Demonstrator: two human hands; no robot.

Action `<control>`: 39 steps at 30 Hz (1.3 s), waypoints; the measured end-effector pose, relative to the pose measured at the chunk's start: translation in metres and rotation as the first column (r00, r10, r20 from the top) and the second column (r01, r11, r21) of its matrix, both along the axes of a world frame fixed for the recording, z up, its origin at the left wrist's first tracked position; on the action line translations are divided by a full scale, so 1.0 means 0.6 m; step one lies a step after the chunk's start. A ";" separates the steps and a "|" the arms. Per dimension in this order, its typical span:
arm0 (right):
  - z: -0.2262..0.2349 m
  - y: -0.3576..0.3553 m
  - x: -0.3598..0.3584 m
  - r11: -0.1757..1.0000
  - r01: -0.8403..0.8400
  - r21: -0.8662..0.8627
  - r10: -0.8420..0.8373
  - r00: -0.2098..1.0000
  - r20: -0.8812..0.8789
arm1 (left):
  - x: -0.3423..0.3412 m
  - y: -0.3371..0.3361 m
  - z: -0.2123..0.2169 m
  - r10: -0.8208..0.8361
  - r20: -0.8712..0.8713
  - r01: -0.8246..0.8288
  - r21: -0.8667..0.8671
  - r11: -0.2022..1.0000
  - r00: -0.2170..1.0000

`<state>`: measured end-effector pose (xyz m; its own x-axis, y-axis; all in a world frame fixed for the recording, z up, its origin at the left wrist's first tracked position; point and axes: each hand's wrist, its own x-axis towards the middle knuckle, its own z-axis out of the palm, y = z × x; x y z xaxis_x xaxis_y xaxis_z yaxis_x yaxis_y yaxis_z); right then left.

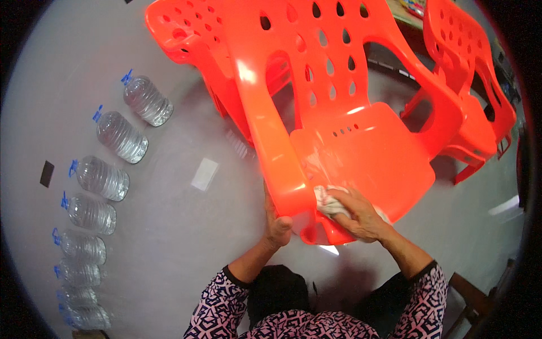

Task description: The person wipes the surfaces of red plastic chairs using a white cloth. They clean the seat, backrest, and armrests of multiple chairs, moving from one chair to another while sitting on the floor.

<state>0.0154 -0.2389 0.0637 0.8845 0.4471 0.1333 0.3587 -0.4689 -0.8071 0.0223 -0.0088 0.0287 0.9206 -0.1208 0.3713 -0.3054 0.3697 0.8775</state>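
Patterned pink-and-black sleeves (217, 305) come nearest, above a smooth grey floor (164, 226), where clear bottles (121, 137) with blue tops stand in a row at left. Other orange-red chairs (471, 121) stand behind one orange-red armchair (339, 125). On its seat (381, 164), beside the armrest (276, 152), a whitish cloth (333, 200) lies bunched under the right hand (364, 217), whose bent fingers grip it. The left hand (278, 226) touches the armrest's outer side; its fingers are partly hidden, so I cannot tell their spread.
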 end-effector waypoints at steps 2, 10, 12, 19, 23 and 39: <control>0.047 -0.010 -0.014 0.948 0.068 0.312 -0.033 0.993 -0.115 | 0.007 -0.021 0.055 -0.047 0.032 0.050 -0.104 0.993 0.998; 0.248 0.095 0.057 0.955 -0.297 -0.005 0.261 0.831 0.492 | -0.003 -0.015 0.016 -0.026 -0.248 -0.017 -0.171 0.985 0.968; 0.271 0.117 0.095 0.923 -0.380 -0.070 0.369 0.814 0.448 | -0.002 -0.018 0.009 0.017 -0.264 -0.050 -0.118 0.992 0.964; 0.279 0.190 0.203 0.906 -0.306 -0.293 0.412 0.799 0.438 | -0.042 -0.044 0.100 -0.096 -0.137 0.081 -0.107 0.991 0.986; 0.261 0.240 0.284 0.912 0.027 -0.410 0.283 0.682 0.674 | -0.040 -0.047 0.095 -0.134 -0.068 0.130 -0.054 0.990 0.989; 0.315 0.202 0.141 0.930 -0.184 0.317 0.200 0.980 -0.019 | 0.088 0.040 0.238 0.536 0.360 -0.638 0.294 0.712 0.764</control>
<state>0.1001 -0.1180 0.2530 0.7950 0.5521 0.2513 0.3719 -0.1162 -0.9210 0.0749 0.0154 0.1714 0.7434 0.2385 0.6248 -0.5558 -0.2993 0.7756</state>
